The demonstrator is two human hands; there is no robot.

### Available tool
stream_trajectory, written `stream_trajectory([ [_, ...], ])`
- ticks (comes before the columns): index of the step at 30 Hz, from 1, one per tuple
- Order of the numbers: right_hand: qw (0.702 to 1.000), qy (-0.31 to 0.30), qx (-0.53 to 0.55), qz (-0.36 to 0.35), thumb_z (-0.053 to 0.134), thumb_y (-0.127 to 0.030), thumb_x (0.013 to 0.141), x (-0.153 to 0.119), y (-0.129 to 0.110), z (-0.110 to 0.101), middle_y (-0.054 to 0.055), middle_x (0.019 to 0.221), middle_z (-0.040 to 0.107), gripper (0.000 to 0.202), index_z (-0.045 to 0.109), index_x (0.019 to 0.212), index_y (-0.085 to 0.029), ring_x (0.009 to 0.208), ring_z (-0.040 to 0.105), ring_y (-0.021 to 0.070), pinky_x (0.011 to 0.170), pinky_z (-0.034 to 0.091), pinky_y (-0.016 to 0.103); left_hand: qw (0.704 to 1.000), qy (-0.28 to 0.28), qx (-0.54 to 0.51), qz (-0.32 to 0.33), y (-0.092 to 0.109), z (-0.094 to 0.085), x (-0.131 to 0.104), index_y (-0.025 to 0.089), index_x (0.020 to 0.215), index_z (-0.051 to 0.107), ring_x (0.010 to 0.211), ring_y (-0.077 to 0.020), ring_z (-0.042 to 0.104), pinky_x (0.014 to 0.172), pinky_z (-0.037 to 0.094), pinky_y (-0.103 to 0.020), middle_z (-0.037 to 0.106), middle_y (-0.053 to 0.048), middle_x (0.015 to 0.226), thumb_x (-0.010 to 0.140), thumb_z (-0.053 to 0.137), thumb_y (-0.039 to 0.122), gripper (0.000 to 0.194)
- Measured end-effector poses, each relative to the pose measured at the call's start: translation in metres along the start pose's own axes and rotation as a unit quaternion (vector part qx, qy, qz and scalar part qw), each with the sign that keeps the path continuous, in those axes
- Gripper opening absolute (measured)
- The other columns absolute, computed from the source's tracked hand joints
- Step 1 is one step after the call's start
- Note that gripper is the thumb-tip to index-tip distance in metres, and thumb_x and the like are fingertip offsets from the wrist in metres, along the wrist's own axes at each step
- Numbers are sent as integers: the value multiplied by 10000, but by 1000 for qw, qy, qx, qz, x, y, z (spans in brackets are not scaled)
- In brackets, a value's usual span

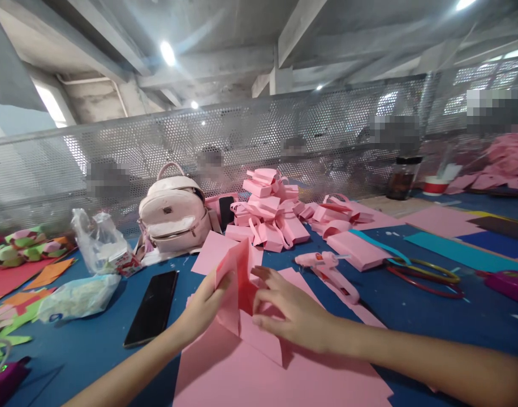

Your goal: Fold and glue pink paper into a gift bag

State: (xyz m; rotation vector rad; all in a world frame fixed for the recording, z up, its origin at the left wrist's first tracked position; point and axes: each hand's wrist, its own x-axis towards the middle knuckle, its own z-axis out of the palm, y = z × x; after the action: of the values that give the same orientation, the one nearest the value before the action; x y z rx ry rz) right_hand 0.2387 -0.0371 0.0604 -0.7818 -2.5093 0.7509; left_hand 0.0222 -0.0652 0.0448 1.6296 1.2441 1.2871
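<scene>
Between my two hands stands a folded piece of pink paper (228,308), its darker pink inside facing right. My left hand (210,291) pinches its left panel, thumb on the near side. Close to the opening on the right is my right hand (284,308), fingers curved and spread apart; whether a fingertip touches the paper I cannot tell. Beneath both hands lie large pink paper sheets (225,379). A pink glue gun (333,277) rests on its side just beyond my right hand.
Behind the hands rises a pile of pink paper boxes (271,212), beside a pale pink backpack (174,215). A black phone (152,308) and plastic bags (78,297) lie left. Tape rolls (424,277) and a lidded jar (403,178) are right. A perforated metal screen (250,130) bounds the table.
</scene>
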Motion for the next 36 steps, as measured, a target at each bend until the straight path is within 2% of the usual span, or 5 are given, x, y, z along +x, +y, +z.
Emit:
stream_trajectory([
  [9, 1000, -3, -13, 15, 613, -190, 813, 12, 0, 14, 122, 1400, 510, 72, 637, 750, -215, 1434, 340, 326, 1061, 433, 458, 999, 27, 5, 29, 9, -2, -1, 196, 1141, 703, 1272, -336, 546, 1111, 400, -439, 718, -97, 1143, 930, 524, 509, 417],
  [16, 999, 18, 39, 19, 555, -234, 879, 15, 1, 5, 122, 1314, 563, 128, 601, 762, -207, 1267, 547, 276, 1023, 455, 381, 999, -39, 6, 22, 6, -12, -3, 178, 1330, 573, 1225, -314, 578, 1076, 435, -448, 641, -112, 1323, 948, 552, 501, 501],
  [23, 995, 20, 97, 18, 523, -221, 887, 19, 0, -1, 103, 1290, 581, 187, 505, 702, -213, 1248, 545, 259, 980, 448, 351, 998, -41, -16, 37, -7, -26, -13, 286, 1497, 384, 1444, -267, 368, 1177, 325, -391, 378, -60, 1584, 982, 492, 516, 574],
  [29, 992, 49, 119, 12, 534, -269, 886, 27, 4, -8, 84, 1061, 623, 225, 474, 676, -213, 1173, 556, 274, 966, 443, 365, 994, -17, -28, 105, -6, -47, -12, 316, 1487, 401, 1423, -271, 390, 1172, 311, -429, 440, -56, 1539, 1006, 420, 535, 529],
  [36, 989, 72, 132, 4, 528, -300, 890, 30, 5, -13, 36, 864, 599, 233, 486, 681, -205, 820, 580, 194, 776, 487, 302, 994, -26, -23, 108, -7, -53, -15, 256, 1444, 468, 1369, -286, 452, 1166, 304, -457, 519, -93, 1469, 1031, 348, 509, 499],
])
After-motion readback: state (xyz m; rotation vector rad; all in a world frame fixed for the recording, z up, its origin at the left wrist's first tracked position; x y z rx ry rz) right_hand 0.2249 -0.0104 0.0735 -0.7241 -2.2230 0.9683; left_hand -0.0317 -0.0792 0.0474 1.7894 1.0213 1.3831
